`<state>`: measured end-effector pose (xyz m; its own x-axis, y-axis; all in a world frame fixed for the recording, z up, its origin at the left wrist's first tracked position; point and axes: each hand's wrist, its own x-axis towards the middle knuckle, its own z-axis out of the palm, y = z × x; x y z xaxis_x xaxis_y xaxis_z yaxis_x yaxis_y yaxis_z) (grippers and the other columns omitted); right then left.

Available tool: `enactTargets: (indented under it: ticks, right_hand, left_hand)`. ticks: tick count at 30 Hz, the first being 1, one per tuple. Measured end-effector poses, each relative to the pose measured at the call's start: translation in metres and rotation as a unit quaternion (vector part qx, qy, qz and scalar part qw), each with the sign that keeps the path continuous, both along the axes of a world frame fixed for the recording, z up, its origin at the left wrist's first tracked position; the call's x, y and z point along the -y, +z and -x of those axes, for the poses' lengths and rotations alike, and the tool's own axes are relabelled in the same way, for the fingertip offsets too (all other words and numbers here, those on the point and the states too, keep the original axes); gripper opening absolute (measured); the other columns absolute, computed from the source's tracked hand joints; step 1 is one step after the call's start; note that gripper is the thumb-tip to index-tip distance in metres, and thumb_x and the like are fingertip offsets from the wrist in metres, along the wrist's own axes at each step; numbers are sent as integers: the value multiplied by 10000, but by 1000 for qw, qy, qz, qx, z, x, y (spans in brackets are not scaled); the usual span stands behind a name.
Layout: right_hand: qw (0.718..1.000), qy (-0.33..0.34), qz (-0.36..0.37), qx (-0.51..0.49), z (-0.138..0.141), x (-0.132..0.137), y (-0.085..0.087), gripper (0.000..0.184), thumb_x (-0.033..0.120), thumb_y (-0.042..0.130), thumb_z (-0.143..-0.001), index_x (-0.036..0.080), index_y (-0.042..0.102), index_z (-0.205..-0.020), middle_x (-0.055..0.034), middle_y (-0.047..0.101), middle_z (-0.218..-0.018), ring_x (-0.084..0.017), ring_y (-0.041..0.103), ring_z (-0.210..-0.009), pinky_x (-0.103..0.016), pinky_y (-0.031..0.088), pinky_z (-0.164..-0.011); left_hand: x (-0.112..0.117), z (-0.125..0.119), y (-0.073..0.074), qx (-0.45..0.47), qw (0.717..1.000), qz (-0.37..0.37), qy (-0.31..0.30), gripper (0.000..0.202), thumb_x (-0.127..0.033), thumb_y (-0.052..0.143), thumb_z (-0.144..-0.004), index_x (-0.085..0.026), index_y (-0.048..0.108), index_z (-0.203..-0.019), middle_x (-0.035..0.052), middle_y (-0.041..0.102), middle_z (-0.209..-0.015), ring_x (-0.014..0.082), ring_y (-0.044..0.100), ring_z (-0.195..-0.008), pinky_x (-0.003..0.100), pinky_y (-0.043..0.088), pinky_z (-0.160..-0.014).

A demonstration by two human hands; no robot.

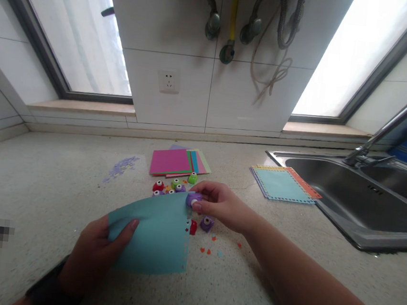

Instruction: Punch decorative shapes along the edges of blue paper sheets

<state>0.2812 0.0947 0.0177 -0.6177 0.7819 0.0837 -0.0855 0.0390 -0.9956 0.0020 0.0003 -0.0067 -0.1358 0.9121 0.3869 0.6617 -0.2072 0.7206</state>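
Observation:
My left hand [99,248] grips a light blue sheet of paper [156,234] by its left side, thumb on top. Small punched shapes run down the sheet's right edge. At its upper right corner, my right hand [216,202] pinches a purple craft punch [193,199] that sits over the paper's edge. Just right of the sheet lie another purple punch [207,223] and a red punch [193,227], partly hidden by the paper. Behind the sheet stand several more punches, among them a red one [158,185] and a green one [193,178].
A stack of coloured paper [170,161] lies at the back of the counter. Punched sheets [283,184] rest by the steel sink [346,200] on the right. Purple and yellow confetti [121,168] lies at left; orange paper bits [205,251] are scattered near the front.

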Motion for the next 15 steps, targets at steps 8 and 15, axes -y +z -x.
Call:
enactTargets:
  ticks: [8, 15]
  right_hand:
    - [999, 8, 35, 1, 7, 1, -2, 256, 375, 806, -781, 164, 715, -893, -6, 668, -784, -97, 599, -670, -218, 476, -612]
    - [998, 6, 48, 46, 9, 3, -5, 298, 446, 769, -806, 169, 665, -842, 26, 579, -678, -78, 530, -535, -190, 363, -435]
  left_hand:
    - [-1, 0, 3, -6, 1000, 24, -1, 277, -489, 638, -812, -258, 639, -660, -41, 658, -575, 191, 626, -525, 248, 515, -502]
    - [-3, -1, 3, 26, 998, 54, 11, 283, -516, 664, -795, -255, 648, -686, -25, 680, -615, 211, 638, -559, 265, 522, -532]
